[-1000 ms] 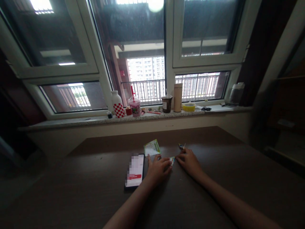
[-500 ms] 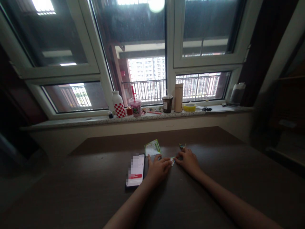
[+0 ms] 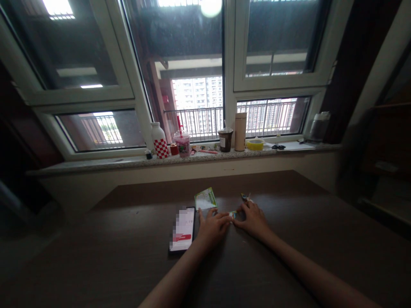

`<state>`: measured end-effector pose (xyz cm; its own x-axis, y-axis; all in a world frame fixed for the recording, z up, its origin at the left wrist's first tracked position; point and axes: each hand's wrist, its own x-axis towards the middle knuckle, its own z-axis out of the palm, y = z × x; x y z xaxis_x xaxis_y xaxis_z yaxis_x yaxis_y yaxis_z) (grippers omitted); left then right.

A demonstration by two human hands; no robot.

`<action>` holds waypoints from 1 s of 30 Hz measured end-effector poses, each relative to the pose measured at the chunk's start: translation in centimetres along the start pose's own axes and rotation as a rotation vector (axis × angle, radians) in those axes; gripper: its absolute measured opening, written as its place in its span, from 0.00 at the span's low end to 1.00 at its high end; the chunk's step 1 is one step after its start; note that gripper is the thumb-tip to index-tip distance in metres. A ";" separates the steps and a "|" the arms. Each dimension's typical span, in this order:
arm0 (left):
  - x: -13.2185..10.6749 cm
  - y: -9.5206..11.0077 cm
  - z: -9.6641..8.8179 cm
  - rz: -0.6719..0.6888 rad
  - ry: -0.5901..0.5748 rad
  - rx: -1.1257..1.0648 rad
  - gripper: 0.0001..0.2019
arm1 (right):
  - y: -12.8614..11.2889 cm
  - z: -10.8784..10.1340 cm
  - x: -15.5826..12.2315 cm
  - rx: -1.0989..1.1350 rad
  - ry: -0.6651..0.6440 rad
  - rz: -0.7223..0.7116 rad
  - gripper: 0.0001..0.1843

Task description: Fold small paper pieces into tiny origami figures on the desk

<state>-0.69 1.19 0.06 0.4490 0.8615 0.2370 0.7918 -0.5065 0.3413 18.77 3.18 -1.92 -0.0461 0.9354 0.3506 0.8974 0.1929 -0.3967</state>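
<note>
Both hands rest on a dark wooden table point(image 3: 289, 256). My left hand point(image 3: 212, 226) and my right hand point(image 3: 253, 219) meet over a small folded piece of coloured paper point(image 3: 233, 214), and the fingertips of both pinch it against the tabletop. A green and white paper packet point(image 3: 205, 199) lies just beyond my left hand. Another small coloured paper piece point(image 3: 245, 197) sits beyond my right hand. A phone point(image 3: 182, 229) with a lit screen lies flat to the left of my left hand.
A stone windowsill point(image 3: 128, 161) behind the table carries a red-checked white bottle point(image 3: 158, 140), a pink cup with a straw point(image 3: 181, 143), a dark drink cup point(image 3: 225, 139), a beige flask point(image 3: 240, 131), a yellow tape roll point(image 3: 255, 144) and a jar point(image 3: 316, 126).
My right hand has slid slightly left and nearer, closing in on the small paper. My left hand has barely moved.
</note>
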 end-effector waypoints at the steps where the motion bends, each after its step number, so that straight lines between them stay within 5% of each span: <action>1: 0.0 0.0 0.0 -0.002 -0.002 0.001 0.15 | 0.0 0.0 -0.1 0.001 -0.001 -0.004 0.22; 10: -0.1 0.0 -0.1 -0.008 -0.002 0.001 0.15 | 0.3 -0.2 -0.4 0.070 -0.028 -0.035 0.26; 16: -0.2 0.1 -0.2 0.000 -0.003 0.046 0.16 | 1.0 -0.3 0.2 0.169 0.014 -0.018 0.10; 30: -0.1 0.0 -0.1 -0.014 0.012 0.020 0.15 | 0.8 -0.2 0.1 0.183 -0.012 -0.093 0.07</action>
<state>-0.77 1.08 0.12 0.4333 0.8678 0.2434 0.8061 -0.4939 0.3260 19.56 3.39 -1.97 -0.1313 0.9141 0.3837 0.7942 0.3286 -0.5112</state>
